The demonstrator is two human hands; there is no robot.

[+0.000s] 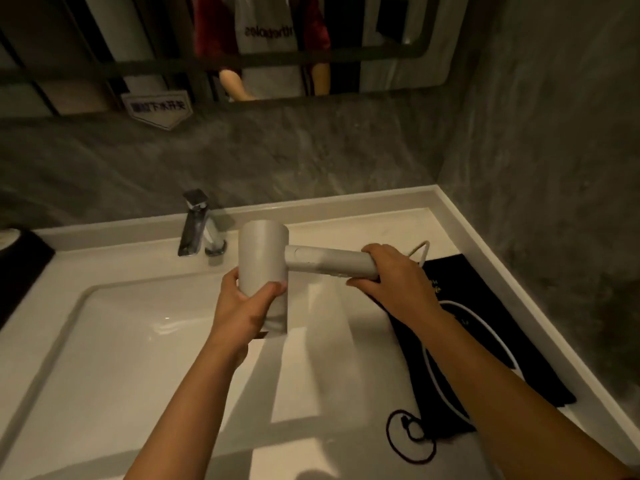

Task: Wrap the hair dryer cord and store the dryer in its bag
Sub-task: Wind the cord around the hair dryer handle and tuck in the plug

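Observation:
A pale grey hair dryer point(265, 252) is held in the air above the counter, beside the sink. My left hand point(247, 306) grips the lower end of its barrel. My right hand point(394, 275) is closed around the end of its handle, which points right. The white cord point(474, 323) runs from behind my right hand and lies in a loose loop over a black fabric bag point(512, 320). The bag lies flat on the counter at the right, partly hidden under my right forearm. Its dark drawstring point(410, 434) curls on the counter at its near end.
A white sink basin point(114, 341) fills the left and middle, with a chrome tap point(199, 225) behind it. A black object point(20, 268) sits at the far left edge. Grey stone walls close the back and right. A mirror hangs above.

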